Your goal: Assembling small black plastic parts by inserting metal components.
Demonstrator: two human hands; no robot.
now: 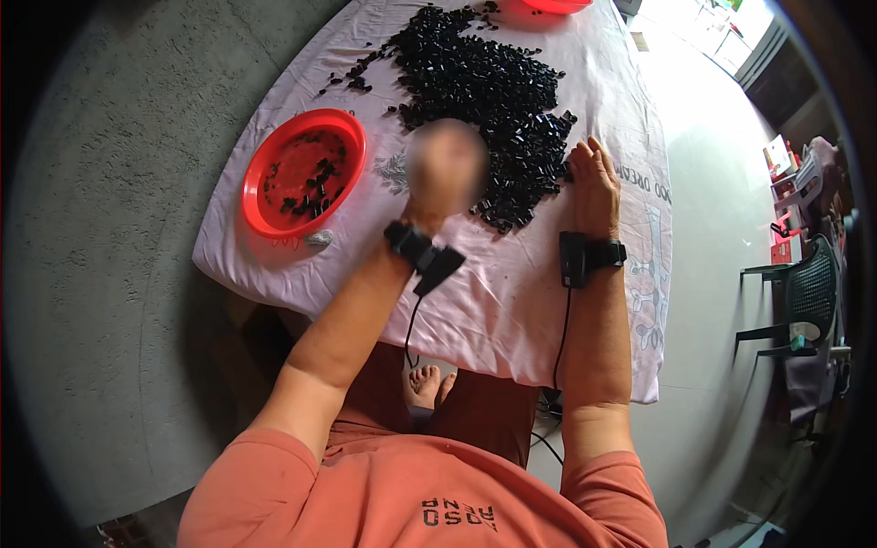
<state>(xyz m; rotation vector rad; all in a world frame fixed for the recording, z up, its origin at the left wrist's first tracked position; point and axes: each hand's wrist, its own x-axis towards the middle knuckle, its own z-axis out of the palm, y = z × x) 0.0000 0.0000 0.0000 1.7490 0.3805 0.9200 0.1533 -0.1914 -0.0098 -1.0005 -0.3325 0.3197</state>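
A large heap of small black plastic pieces (484, 82) lies on a table under a pale pink cloth (493, 292). My right hand (594, 187) rests flat at the heap's right edge, fingers together, touching the pieces. My left hand (445, 169) is raised above the cloth by the heap's near edge; it is blurred, so its grip is hidden. Both wrists wear black strap-on devices with cables. A red round bowl (260, 205) to the left holds several black pieces.
A second red bowl (557, 5) peeks in at the table's far end. A small grey lump (319, 239) lies by the near bowl. Grey concrete floor (110, 228) lies left; dark green plastic chairs (804, 301) stand at right on pale tiles. My bare feet show under the table.
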